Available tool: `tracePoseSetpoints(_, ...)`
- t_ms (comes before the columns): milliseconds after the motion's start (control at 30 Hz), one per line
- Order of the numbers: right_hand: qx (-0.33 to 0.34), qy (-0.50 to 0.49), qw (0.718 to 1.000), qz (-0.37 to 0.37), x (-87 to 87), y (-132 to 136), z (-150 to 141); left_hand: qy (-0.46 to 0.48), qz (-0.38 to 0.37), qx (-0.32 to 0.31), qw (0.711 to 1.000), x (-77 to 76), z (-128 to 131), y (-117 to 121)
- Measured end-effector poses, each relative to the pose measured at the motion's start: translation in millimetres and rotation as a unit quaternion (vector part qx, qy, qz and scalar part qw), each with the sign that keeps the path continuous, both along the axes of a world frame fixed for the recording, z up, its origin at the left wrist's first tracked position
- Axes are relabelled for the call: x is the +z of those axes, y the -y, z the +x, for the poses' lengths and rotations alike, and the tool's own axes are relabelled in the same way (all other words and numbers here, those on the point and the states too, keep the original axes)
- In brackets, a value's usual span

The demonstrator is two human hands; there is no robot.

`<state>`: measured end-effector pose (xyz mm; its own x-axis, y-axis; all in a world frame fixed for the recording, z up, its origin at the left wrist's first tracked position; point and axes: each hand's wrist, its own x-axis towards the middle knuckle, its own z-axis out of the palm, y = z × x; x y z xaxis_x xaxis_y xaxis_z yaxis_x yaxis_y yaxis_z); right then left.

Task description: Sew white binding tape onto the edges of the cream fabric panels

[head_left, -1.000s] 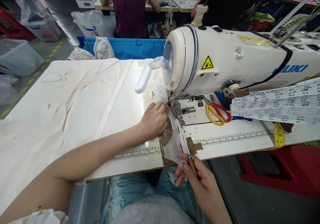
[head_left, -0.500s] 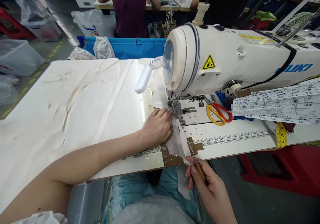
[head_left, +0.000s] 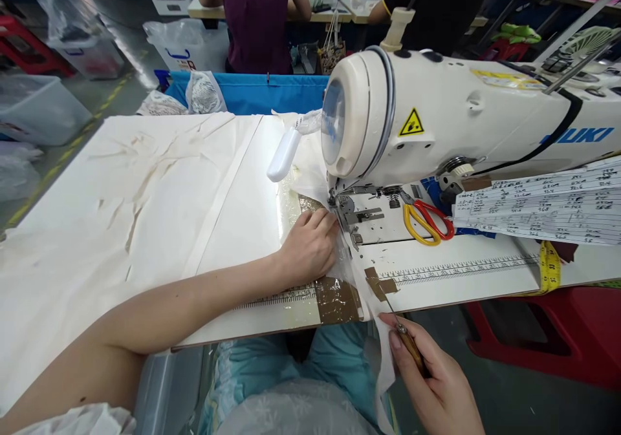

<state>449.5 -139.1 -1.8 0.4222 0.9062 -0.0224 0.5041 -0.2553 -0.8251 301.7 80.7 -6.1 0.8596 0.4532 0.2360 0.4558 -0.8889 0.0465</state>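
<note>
My left hand [head_left: 313,246] rests on the table beside the presser foot [head_left: 334,197], its fingers curled together on thin white fabric [head_left: 350,268]. The cloth runs from the needle area of the sewing machine [head_left: 436,112] toward the table's front edge, where a narrow white strip [head_left: 384,370] hangs over my lap. At that edge, my right hand [head_left: 436,373] is closed around the wooden handle of an awl [head_left: 411,348], whose thin metal point angles up and left. The thumb and fingertips of this hand are close beside the strip; whether they pinch it I cannot tell.
Scissors [head_left: 427,222] with red and yellow handles lie beneath the machine arm. Handwritten sheets [head_left: 538,205] and a yellow tape measure [head_left: 550,267] are at the right. Large white cloth [head_left: 160,189] covers the left of the table. A red stool [head_left: 533,338] stands at lower right.
My right hand has moved right and toward me with the awl, and more of the strip now hangs down. My left hand has slid slightly toward me along the cloth.
</note>
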Motion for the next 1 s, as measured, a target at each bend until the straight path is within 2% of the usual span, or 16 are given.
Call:
tracePoseSetpoints(133,0.008,-0.009,0.999,0.048,12.7,-2.0,-10.5,0.015,-0.005,0.001,1.000,-2.8,0.0,-4.5)
tracePoseSetpoints(233,0.005,-0.029,0.993,0.113,25.4,-8.0,-16.3,0.027,-0.007,-0.008,1.000,-4.9,-0.3,-8.6)
tracePoseSetpoints(333,0.036,-0.034,0.984,0.174,40.8,-18.6,-19.5,0.025,0.012,-0.012,1.000,-6.1,2.1,-14.9)
tracePoseSetpoints(433,0.059,-0.059,0.979,0.186,55.9,-30.3,-24.7,0.011,0.039,-0.011,0.999,-6.2,8.6,-24.2)
tracePoseSetpoints(533,0.073,-0.063,0.980,0.176,63.7,-36.4,-29.7,0.019,0.050,-0.021,0.998,-7.1,14.6,-34.6)
tracePoseSetpoints(633,0.136,0.003,0.981,0.142,57.6,-39.1,-26.8,0.078,0.024,-0.019,0.996,-10.4,14.2,-43.2)
tracePoseSetpoints(733,0.166,0.070,0.978,0.104,38.4,-46.8,-16.3,0.155,-0.031,-0.007,0.987,-14.8,8.0,-49.1)
tracePoseSetpoints(867,0.081,0.212,0.968,0.103,8.8,-67.2,-4.9,0.212,-0.100,-0.011,0.972,-18.9,0.0,-55.0)
tracePoseSetpoints(1000,0.043,0.303,0.942,0.136,-7.1,-89.8,-5.9,0.230,-0.138,-0.019,0.963,-19.9,-3.0,-58.8)
